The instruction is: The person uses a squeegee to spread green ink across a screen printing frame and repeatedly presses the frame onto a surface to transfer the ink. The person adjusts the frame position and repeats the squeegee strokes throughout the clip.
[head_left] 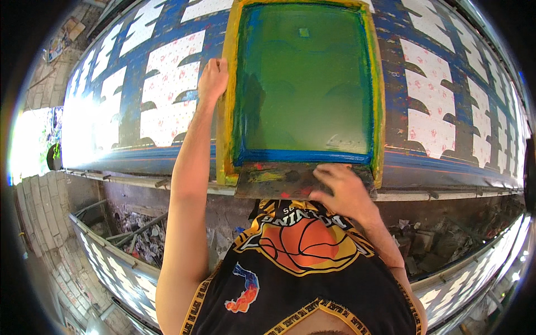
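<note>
A screen printing frame (378,111) with a green mesh and paint-stained yellow and blue edges lies on the long table in front of me. My left hand (213,82) is closed at its left side, fingers curled against the rim. Along the near end of the frame runs a dark, paint-smeared board (268,181). Over the right part of this board is my right hand (343,192), its fingers apart and the thumb toward my body. The undersides of both hands are hidden.
White cut fabric pieces (173,86) with faint red prints lie in rows on the blue-stained table (131,156), left and right of the frame. A metal rail (424,195) follows its near edge. Below are crumpled scraps (148,237); a second table (100,245) with white pieces stands behind me.
</note>
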`<control>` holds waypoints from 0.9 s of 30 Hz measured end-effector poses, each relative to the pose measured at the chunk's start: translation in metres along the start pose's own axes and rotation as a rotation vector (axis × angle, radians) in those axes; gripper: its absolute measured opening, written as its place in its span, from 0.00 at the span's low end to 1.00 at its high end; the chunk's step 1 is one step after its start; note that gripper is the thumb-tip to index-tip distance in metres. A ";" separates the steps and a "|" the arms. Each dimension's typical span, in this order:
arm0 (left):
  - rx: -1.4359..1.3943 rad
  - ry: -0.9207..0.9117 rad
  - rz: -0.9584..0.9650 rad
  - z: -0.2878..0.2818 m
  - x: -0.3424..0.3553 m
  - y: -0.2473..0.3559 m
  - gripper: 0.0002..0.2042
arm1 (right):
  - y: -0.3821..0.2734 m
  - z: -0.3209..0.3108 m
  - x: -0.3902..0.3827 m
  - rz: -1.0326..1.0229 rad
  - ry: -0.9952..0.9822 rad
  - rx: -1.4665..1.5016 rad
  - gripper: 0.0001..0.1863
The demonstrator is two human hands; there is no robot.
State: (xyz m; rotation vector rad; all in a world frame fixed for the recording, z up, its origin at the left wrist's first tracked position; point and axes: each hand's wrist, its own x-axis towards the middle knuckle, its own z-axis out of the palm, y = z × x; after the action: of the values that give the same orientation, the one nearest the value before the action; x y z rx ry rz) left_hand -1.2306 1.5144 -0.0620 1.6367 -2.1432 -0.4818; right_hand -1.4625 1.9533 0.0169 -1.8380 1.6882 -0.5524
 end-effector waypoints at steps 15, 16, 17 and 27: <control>-0.037 -0.024 -0.043 -0.012 -0.007 0.012 0.24 | -0.039 0.034 0.039 0.167 0.127 -0.397 0.26; -0.021 -0.019 -0.037 -0.012 -0.010 0.012 0.23 | -0.042 0.032 0.041 0.202 0.121 -0.389 0.25; -0.007 -0.019 -0.037 -0.012 -0.010 0.013 0.23 | -0.044 0.030 0.043 0.198 0.129 -0.391 0.25; -0.033 -0.044 -0.007 -0.012 -0.010 0.009 0.24 | -0.064 0.011 0.053 0.212 0.190 -0.396 0.24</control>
State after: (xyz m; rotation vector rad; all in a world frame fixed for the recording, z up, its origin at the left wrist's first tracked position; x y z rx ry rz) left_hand -1.2293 1.5262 -0.0479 1.6312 -2.1499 -0.5576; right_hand -1.4011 1.9047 0.0467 -1.8810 2.2186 -0.3276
